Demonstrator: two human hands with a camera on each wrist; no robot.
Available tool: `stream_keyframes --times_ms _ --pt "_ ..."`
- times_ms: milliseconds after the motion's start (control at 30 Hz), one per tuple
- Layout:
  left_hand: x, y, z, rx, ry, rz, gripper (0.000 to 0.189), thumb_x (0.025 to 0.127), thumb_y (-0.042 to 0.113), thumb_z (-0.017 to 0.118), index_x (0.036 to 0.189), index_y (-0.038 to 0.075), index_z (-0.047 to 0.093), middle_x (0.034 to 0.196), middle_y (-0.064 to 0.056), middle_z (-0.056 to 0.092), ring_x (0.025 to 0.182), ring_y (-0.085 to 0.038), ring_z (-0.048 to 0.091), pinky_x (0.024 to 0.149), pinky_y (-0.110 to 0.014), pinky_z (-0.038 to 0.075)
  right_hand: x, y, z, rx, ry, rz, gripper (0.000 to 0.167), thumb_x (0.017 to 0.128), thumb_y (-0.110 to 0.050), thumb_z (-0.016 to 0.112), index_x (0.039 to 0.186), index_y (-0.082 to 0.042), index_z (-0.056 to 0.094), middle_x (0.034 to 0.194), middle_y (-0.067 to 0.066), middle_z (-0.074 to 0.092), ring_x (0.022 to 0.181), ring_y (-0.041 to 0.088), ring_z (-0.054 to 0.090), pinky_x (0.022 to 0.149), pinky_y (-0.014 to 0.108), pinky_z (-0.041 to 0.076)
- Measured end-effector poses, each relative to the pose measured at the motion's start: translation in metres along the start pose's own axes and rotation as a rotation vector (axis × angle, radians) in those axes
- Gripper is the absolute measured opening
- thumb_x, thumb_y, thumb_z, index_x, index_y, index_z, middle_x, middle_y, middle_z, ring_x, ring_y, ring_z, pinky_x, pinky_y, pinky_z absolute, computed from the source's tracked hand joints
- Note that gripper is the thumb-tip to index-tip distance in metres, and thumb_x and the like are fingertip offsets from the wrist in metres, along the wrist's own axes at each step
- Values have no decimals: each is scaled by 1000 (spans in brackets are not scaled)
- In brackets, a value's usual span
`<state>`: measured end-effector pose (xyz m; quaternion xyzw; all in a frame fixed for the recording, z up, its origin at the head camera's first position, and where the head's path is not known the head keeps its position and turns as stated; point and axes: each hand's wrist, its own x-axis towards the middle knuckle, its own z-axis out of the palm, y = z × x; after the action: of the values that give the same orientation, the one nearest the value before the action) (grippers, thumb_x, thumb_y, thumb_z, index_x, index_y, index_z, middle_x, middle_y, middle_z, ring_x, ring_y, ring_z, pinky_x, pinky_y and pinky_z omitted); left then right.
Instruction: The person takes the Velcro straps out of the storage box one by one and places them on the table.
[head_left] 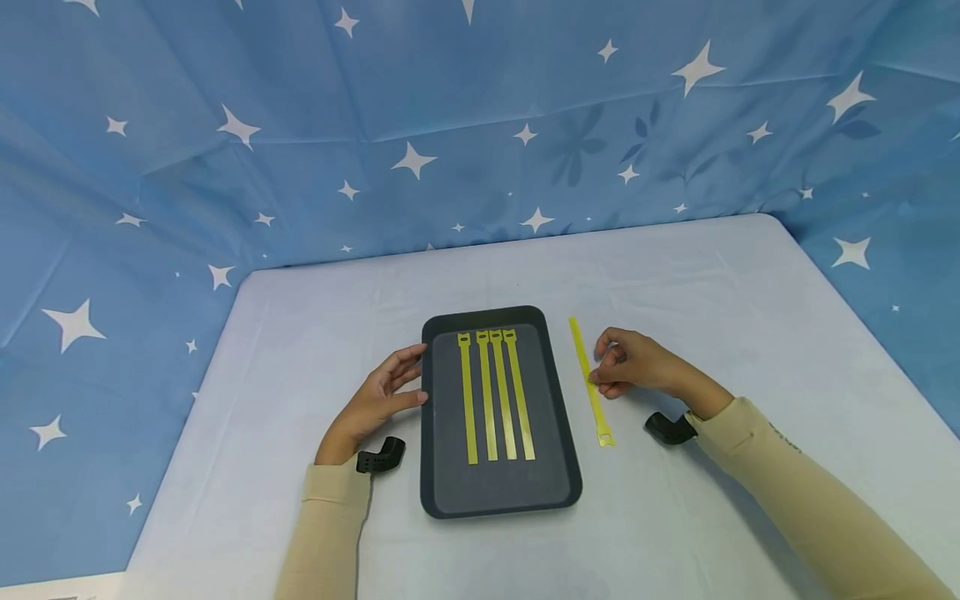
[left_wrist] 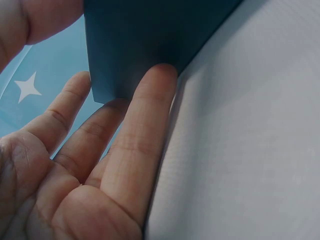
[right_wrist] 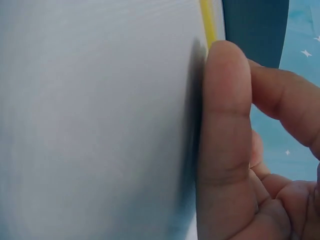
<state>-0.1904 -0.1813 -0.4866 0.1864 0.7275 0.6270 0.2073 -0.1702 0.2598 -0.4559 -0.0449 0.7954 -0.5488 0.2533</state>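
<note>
Pinching the loose yellow cable strap [head_left: 581, 348] by its middle with the right hand [head_left: 633, 364], just right of the dark tray [head_left: 501, 492]. Running near to far, tipped left at the far end. Touching the tray's left side with the loosely spread left hand [head_left: 377, 398], gripping nothing.

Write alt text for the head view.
A person's left hand touches a dark tray holding four yellow straps side by side, while the right hand pinches a fifth strap beside it. A blue star-patterned cloth hangs behind the white-covered table.
</note>
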Motion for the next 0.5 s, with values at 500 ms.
stream_keyframes --times_ms 500 --pt "-1 -1 0 6 6 -2 78 98 5 74 166 -1 36 171 -24 36 156 -46 36 125 -65 28 -2 -6 -14 -2 -27 -225 29 96 11 68 122 19 56 96 14 67 77 20 70 73 34 64"
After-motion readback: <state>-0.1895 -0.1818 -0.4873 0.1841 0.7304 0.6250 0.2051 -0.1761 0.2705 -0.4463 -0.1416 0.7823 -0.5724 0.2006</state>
